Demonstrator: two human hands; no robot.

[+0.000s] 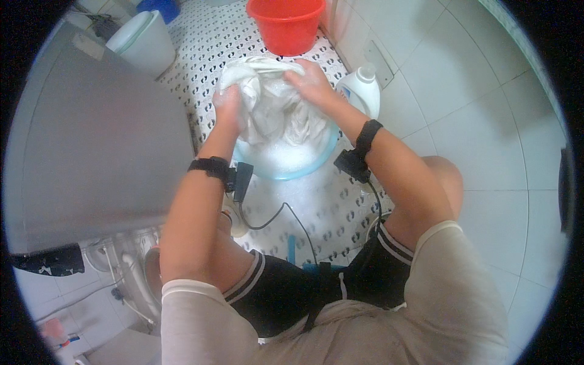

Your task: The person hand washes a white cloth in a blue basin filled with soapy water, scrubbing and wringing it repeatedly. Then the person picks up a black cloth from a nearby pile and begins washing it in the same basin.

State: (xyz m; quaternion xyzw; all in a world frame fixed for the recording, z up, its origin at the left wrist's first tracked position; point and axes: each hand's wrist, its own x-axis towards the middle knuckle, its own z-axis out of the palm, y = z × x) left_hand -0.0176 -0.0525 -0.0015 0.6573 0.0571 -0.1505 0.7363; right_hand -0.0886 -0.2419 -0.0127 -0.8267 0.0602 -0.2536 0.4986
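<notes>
Gripping white cloth (264, 100), the left hand (227, 106) and right hand (314, 84) bunch it over a blue basin (283, 176). A red bucket (287, 30) stands beyond.

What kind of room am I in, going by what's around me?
Most likely a bathroom: there's what looks like a white toilet at the upper left, large pale wall tiles on the right, and a white drainpipe at the lower left.

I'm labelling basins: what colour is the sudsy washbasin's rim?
The washbasin has a light blue rim, clearest in the head view.
</notes>
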